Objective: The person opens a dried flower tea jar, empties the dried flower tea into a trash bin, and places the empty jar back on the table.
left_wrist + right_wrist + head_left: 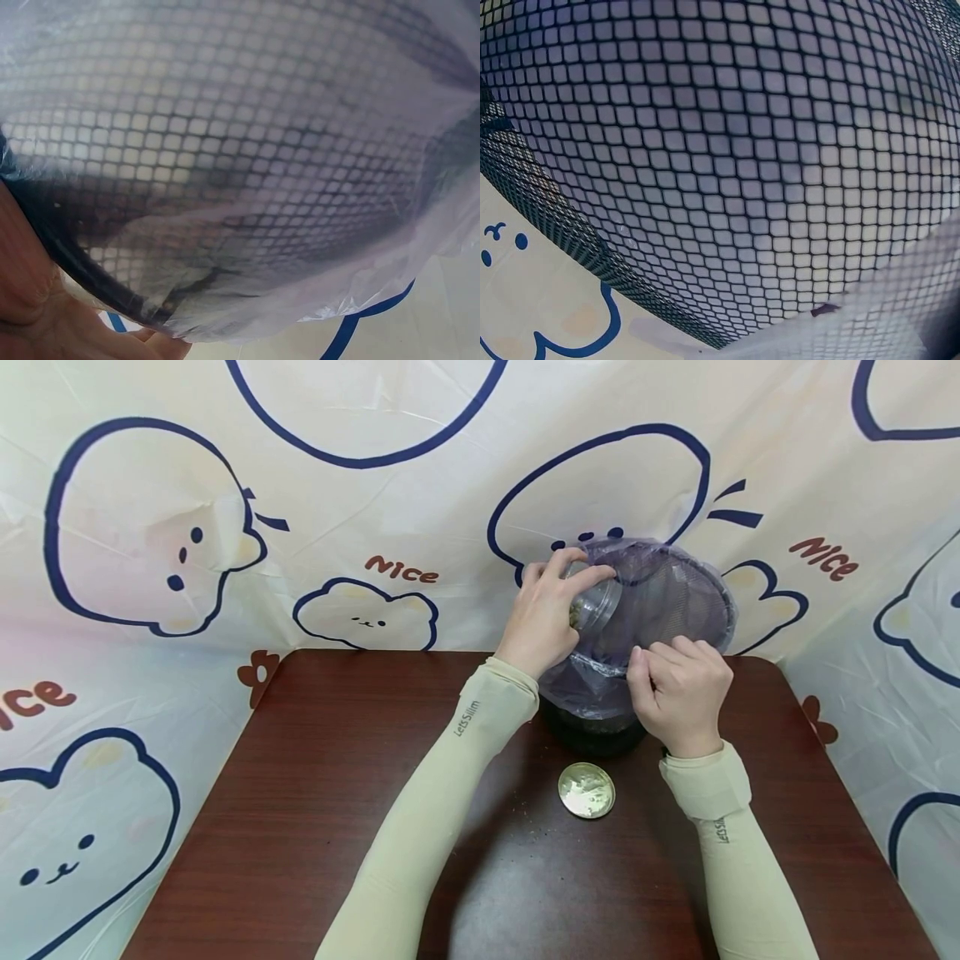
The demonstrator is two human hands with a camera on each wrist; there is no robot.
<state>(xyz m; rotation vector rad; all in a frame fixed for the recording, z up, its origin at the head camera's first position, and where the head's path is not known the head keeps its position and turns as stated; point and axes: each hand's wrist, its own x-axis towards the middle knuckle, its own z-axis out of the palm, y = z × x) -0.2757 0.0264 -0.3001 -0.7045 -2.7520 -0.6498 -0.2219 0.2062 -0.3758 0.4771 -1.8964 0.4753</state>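
Note:
My left hand grips a clear plastic jar, tilted on its side at the mouth of a mesh bin. Something greenish shows inside the jar, partly hidden by the hand. The dark mesh bin is lined with a translucent purple bag, folded over its rim. With its fingers curled, my right hand holds the near right of the rim and bag. In the left wrist view, the mesh shows through the bag. Below the bin lies a round gold lid.
The dark brown table carries small crumbs near the lid. A pale cloth printed with cartoon outlines hangs close behind the bin and along both sides.

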